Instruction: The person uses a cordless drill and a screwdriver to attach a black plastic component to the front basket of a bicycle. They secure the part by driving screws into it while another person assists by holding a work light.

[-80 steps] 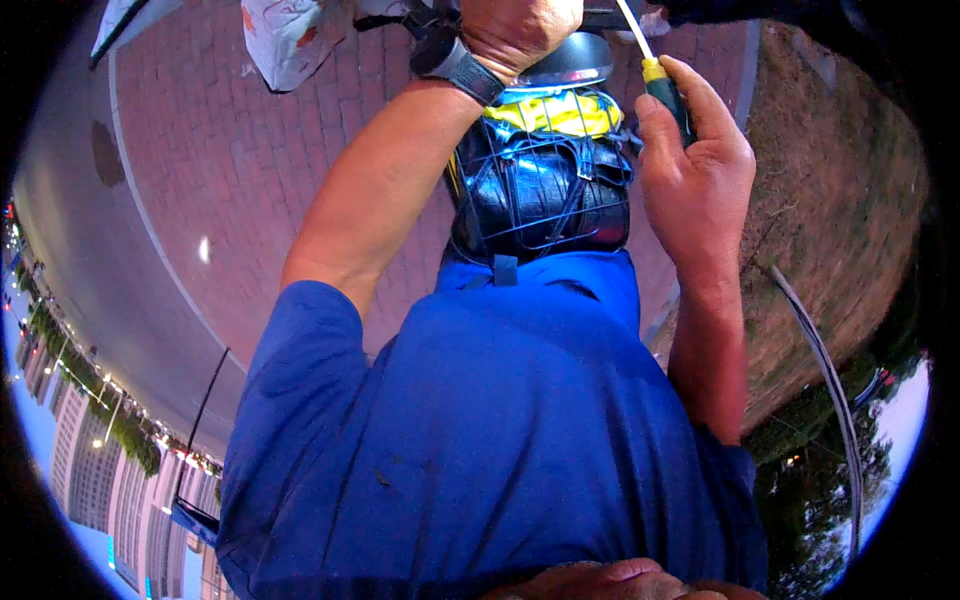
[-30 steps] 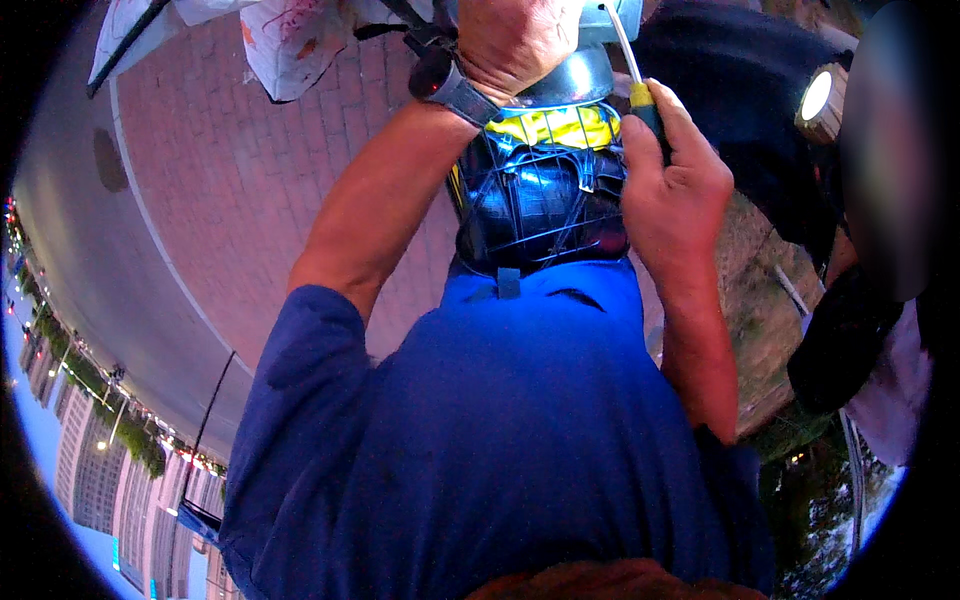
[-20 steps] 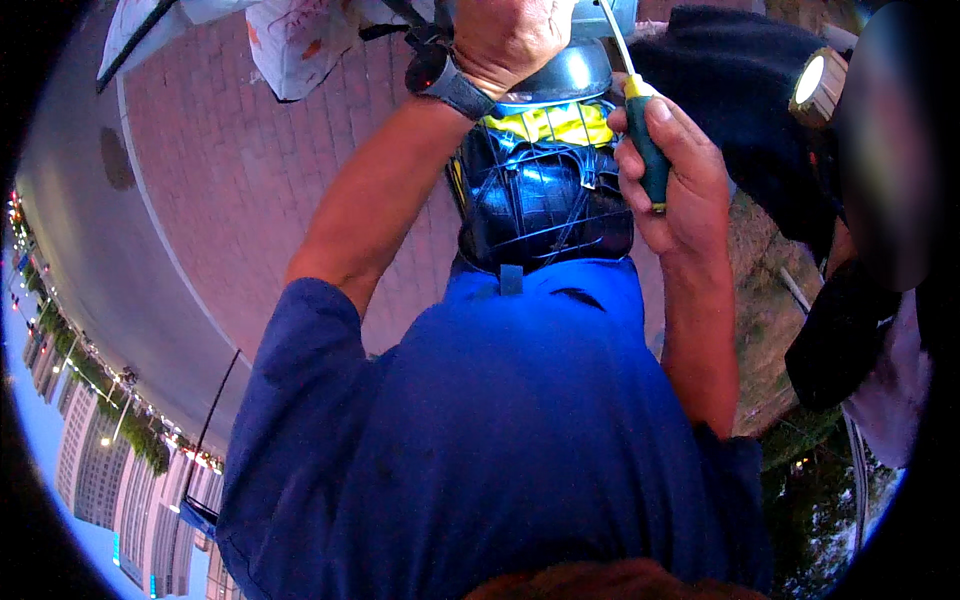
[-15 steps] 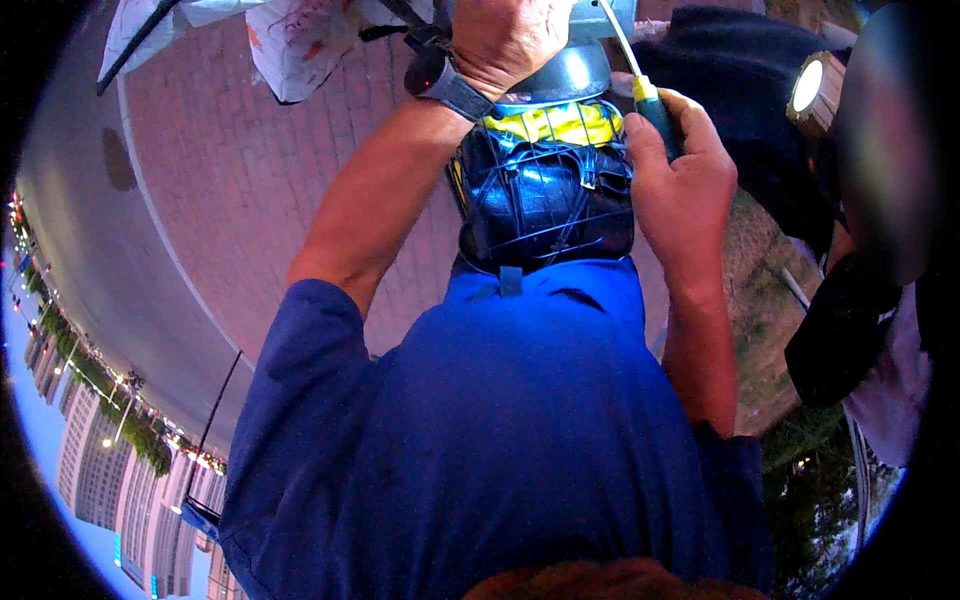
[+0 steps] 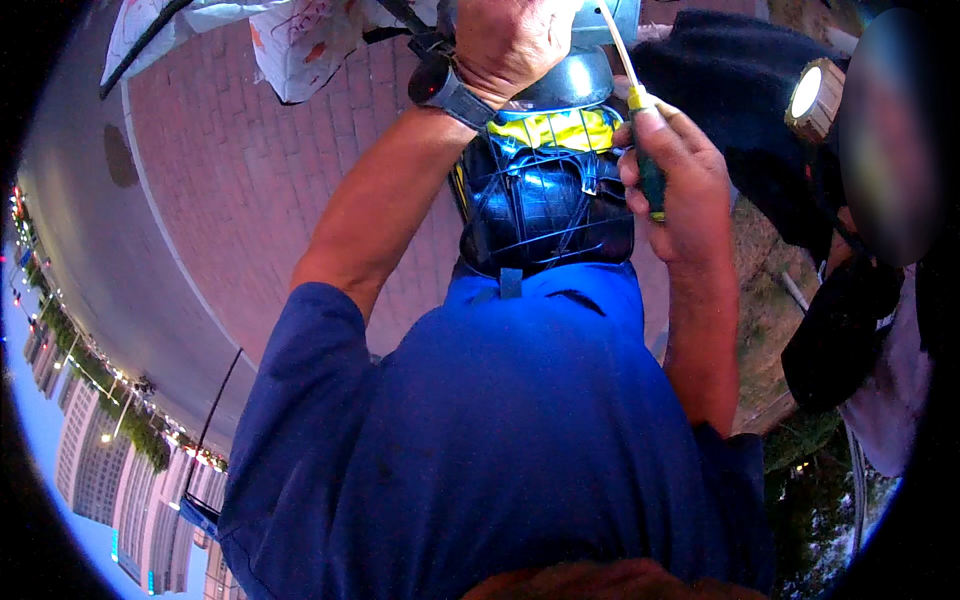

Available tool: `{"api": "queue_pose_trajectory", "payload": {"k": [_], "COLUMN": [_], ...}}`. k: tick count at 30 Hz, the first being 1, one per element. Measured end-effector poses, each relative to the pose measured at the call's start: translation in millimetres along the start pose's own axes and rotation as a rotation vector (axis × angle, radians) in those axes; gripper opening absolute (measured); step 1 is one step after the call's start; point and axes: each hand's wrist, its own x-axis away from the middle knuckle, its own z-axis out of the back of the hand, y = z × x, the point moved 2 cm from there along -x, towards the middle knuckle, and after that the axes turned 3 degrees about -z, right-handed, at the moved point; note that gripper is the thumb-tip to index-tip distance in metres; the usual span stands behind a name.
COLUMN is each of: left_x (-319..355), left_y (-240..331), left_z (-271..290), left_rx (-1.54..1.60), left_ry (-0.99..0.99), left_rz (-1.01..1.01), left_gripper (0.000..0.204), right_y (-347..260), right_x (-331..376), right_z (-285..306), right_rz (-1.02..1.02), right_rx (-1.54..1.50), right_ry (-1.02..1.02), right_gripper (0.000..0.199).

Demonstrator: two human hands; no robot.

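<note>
My right hand (image 5: 690, 170) is wrapped round a screwdriver (image 5: 651, 180) with a green handle and a yellow collar. Its pale shaft points up and slightly left, its tip near a small dark hole in a blue-grey boxy part (image 5: 618, 28) at the top edge. Whether the tip touches the part I cannot make out. My left hand (image 5: 515, 45), with a dark watch (image 5: 440, 85) on the wrist, lies against the left side of that part; its fingers are hidden. Just below is a shiny dark rounded piece (image 5: 565, 82).
Below the hands, a black wire basket (image 5: 545, 215) holds a yellow cloth (image 5: 565, 128) and a dark shiny item. A person in dark clothes at the right has a lit lamp (image 5: 815, 98) beside them. White bags (image 5: 300, 45) hang upper left over brick paving (image 5: 230, 150), beside a road.
My right hand has shifted its grip on the screwdriver, fingers now higher toward the collar with the handle's end showing. The handle stands more upright. My left hand has barely moved.
</note>
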Motion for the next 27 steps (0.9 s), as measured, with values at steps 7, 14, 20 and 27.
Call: {"api": "queue_pose_trajectory", "payload": {"k": [7,14,20,27], "left_x": [0,3,-3,3], "left_y": [-4,-2,3,-2], "left_z": [-3,-4,1,-3], "left_rx": [0.002,-0.013,-0.018,-0.032], "left_ry": [0.030,0.023,-0.025,0.024], "left_rz": [-0.055,-0.007,0.014,-0.016], "left_gripper": [0.019,0.019,0.017,0.018], "right_y": [7,7,2,-10], "right_x": [5,-2,2,11], "right_z": [-1,13,-1,-13], "right_rz": [0.756,-0.252,0.218,0.548], "right_rx": [0.973,-0.624,0.271,0.775], "right_ry": [0.355,-0.342,0.118,0.285], "right_gripper": [0.028,0.043,0.033,0.031]}}
